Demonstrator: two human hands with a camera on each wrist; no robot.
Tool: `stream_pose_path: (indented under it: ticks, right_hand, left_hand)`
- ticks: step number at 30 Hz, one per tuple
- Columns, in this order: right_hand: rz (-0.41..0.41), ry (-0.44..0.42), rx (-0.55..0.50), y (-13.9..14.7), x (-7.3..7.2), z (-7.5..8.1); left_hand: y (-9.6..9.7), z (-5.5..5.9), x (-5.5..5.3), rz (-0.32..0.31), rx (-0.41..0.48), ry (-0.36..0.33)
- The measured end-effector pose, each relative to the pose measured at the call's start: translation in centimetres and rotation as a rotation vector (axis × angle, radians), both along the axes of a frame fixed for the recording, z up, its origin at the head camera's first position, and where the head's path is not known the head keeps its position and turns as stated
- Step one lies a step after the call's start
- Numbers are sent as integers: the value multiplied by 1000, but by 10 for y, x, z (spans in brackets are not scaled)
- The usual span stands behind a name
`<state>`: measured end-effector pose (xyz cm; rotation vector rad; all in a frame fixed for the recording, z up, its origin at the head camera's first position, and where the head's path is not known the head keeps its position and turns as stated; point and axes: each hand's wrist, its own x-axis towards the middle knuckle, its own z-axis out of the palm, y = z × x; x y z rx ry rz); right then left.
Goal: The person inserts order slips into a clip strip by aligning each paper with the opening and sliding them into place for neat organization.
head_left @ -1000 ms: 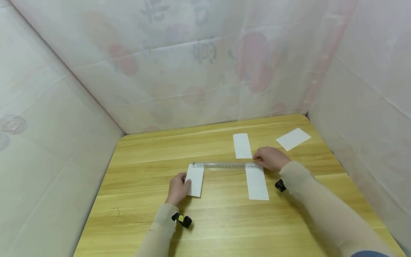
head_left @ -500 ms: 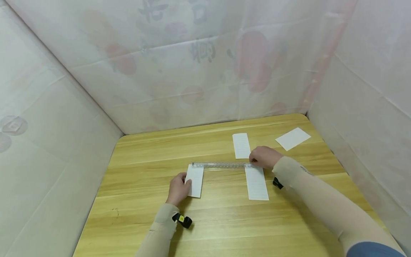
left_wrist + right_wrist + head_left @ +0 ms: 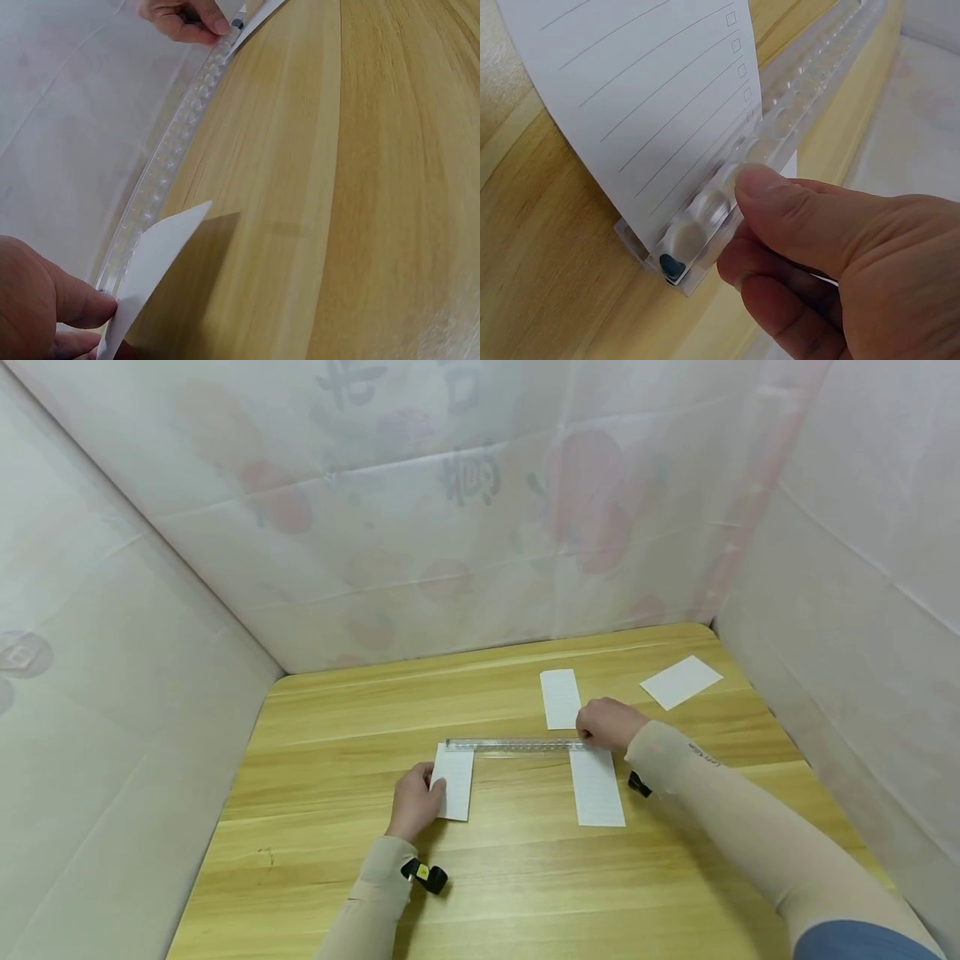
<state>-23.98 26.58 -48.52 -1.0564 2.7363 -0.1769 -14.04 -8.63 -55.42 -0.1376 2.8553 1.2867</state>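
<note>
A clear plastic binding strip (image 3: 517, 745) with a row of rounded loops lies crosswise, overlapping the tops of two white paper sheets. My left hand (image 3: 415, 802) pinches the left sheet (image 3: 455, 789) by its left edge, thumb on top and fingers beneath. In the left wrist view this paper (image 3: 157, 255) tilts up from the table. Near the strip's right end, my right hand (image 3: 609, 724) grips it between thumb and curled fingers. The right sheet (image 3: 597, 789), ruled with lines and small boxes in the right wrist view, runs under the strip beside its dark end piece (image 3: 672, 268).
Another white sheet (image 3: 561, 699) lies just behind the strip, near my right hand. A further sheet (image 3: 681, 682) sits askew at the back right of the wooden table (image 3: 337, 710). Pale printed cloth walls (image 3: 420, 552) stand around the table's back and sides.
My right hand has slid a little left along the binding strip, from its right end. My left hand keeps its hold on the left sheet, and the papers stay in place.
</note>
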Motion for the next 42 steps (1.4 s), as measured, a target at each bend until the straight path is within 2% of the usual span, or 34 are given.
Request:
stream_pose_path:
  ticks: [10,16,42]
  right_hand:
    - [-1,4,15,-1,-2,-2]
    - [12,34,10,-3,0,1]
    - [18,45,7,-6,3,5]
  left_hand:
    - [4,1,-1,-15,5,-5]
    - [6,1,-1,-6,8,-21]
    - [10,4,-1,-14,-1,-24]
